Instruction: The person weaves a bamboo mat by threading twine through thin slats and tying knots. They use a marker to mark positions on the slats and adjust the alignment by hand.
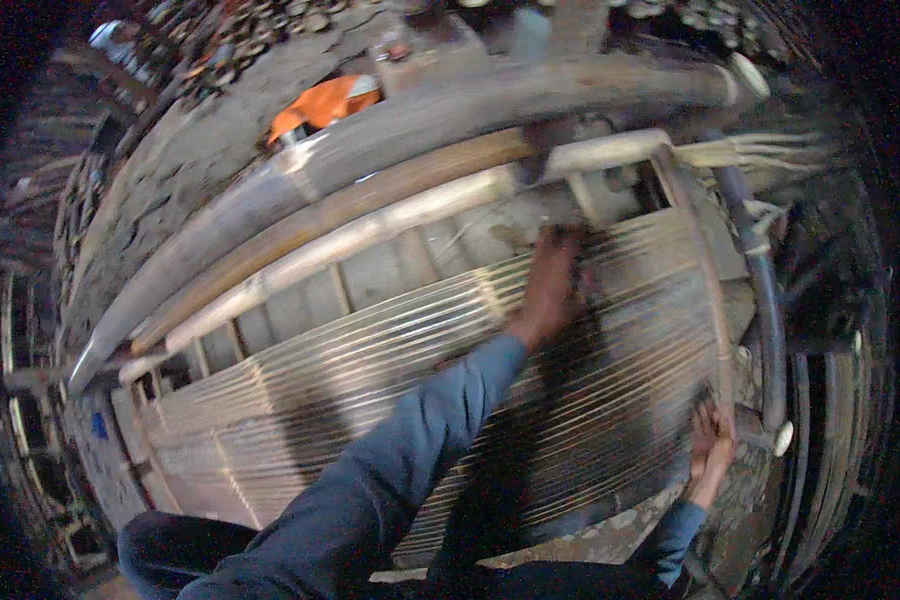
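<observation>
A long panel of thin pale strips [370, 350], like split bamboo, is stretched across a pole frame before me. My left arm reaches over it in a blue-grey sleeve. My left hand [550, 285] is above the strips near the frame's far side. Its fingers are smeared by motion and dark, so whether they hold anything is unclear. At the panel's right end, my right hand [708, 445] lies against the thin end pole [710, 280], fingers stretched out toward the strips. A pale crosspiece [490, 295] crosses the strips just left of my left hand.
Beyond the panel run a pale rail [340, 255], a brown pole [370, 198] and a thick grey pole [450, 115]. Another pole [767, 330] stands at the right. An orange thing [325, 103] lies on the ground past them. Cut wood pieces [240, 50] are heaped farther back.
</observation>
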`<state>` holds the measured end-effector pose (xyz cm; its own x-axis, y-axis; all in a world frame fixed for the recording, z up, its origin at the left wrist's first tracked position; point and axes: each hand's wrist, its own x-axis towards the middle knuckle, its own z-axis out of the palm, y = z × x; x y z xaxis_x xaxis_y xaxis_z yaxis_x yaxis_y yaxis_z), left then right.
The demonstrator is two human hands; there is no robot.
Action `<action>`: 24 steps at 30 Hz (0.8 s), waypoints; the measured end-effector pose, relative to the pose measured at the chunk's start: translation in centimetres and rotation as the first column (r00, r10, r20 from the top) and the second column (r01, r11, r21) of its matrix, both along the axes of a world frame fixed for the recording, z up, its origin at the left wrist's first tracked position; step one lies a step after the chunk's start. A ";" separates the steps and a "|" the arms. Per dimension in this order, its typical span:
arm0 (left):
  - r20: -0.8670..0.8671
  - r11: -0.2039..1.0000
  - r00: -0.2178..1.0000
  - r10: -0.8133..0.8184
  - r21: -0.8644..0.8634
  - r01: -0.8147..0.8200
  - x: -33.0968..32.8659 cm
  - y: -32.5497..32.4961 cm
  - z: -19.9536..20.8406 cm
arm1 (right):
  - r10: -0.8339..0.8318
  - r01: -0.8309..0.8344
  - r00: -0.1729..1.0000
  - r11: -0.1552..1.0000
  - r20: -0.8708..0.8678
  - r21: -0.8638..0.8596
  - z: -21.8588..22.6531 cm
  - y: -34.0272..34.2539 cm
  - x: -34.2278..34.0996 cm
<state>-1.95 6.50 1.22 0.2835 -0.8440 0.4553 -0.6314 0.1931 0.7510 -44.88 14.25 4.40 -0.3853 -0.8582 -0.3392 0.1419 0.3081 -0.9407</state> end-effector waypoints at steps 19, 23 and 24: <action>0.080 0.737 0.750 0.657 0.141 -0.661 19.8 29.5 5.5 | 0.310 -0.993 0.072 0.107 -0.948 -0.040 -2.0 7.5 50.1; 0.201 0.784 0.881 0.427 0.403 -0.472 26.1 27.5 2.9 | 0.828 -0.982 0.137 0.187 -0.544 0.037 -3.3 6.5 50.5; 0.163 0.772 0.899 0.407 0.465 -0.434 26.8 27.5 1.9 | 0.937 -0.984 0.121 0.156 -0.327 0.083 -2.8 6.1 50.3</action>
<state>24.86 33.96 3.15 0.6502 -0.7581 0.0500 -0.6032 -0.4751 0.6407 5.44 20.32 1.64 0.7546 -0.6007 -0.2640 -0.4069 -0.1128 -0.9065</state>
